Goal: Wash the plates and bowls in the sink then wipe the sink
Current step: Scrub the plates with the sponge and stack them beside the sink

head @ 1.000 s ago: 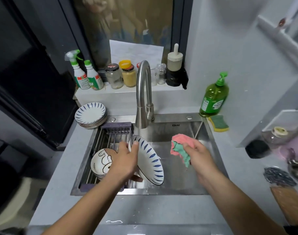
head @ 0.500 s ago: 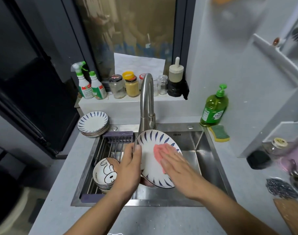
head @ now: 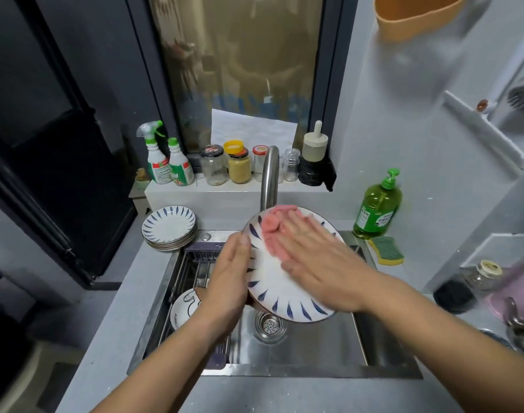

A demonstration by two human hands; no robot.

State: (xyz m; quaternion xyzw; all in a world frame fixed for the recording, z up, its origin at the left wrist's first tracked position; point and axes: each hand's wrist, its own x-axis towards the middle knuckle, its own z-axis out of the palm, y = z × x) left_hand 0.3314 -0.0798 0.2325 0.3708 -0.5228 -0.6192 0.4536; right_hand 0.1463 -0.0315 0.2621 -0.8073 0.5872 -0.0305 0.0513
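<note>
My left hand (head: pixel 229 272) grips the left rim of a white plate with blue dashes (head: pixel 281 296), held tilted above the steel sink (head: pixel 299 350). My right hand (head: pixel 311 254) lies flat with straight fingers and presses a pink cloth (head: pixel 272 226) against the plate's upper face. A white bowl with a cartoon drawing (head: pixel 185 305) sits on the drying rack (head: pixel 192 269) in the sink's left part, partly hidden by my left forearm. A stack of matching plates (head: pixel 169 226) stands on the counter at the sink's back left corner.
The faucet (head: pixel 269 180) rises behind the plate. A green soap bottle (head: pixel 377 207) and a yellow-green sponge (head: pixel 386 250) are at the sink's right back corner. Spray bottles (head: pixel 165 162) and jars (head: pixel 225 165) line the ledge. The drain strainer (head: pixel 269 324) shows below the plate.
The plate has been turned to face up and lifted higher in front of the faucet. My right hand brought the pink cloth onto it and slid up toward the far rim.
</note>
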